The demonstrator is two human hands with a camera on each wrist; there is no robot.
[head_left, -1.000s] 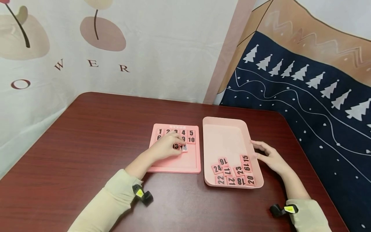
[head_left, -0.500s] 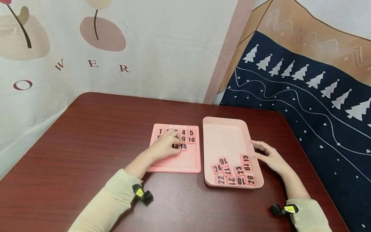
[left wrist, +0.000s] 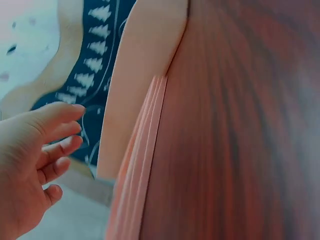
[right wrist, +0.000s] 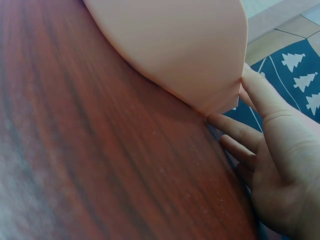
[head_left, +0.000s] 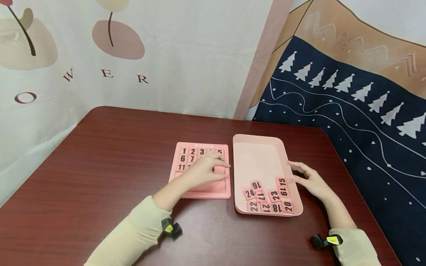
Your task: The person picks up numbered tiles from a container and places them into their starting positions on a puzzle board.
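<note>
My left hand [head_left: 204,171] hovers over the pink number board [head_left: 199,194], its fingers loosely bent. Nothing shows between them in the left wrist view. Pink tiles lie in ordered rows on the board, such as the 1 tile [head_left: 184,151] and the 11 tile [head_left: 181,167]; the hand hides several others. My right hand [head_left: 313,181] touches the right side of the pale pink tray [head_left: 256,155] with its fingertips. In the right wrist view, a digit meets the tray's rim and another its lower edge. Loose number tiles, including 24 [head_left: 249,193] and 15 [head_left: 281,181], lie in the tray's near part.
Board and tray stand side by side, a narrow gap between them, on a dark red-brown wooden table [head_left: 116,159]. Behind the table hangs a pale printed cloth [head_left: 186,55]. A navy cloth with white trees [head_left: 309,99] hangs along the right.
My left hand has left the 14 tile, which it first held at its place on the board, and has moved right. More left-side tiles show. The right hand and tray have stayed put.
</note>
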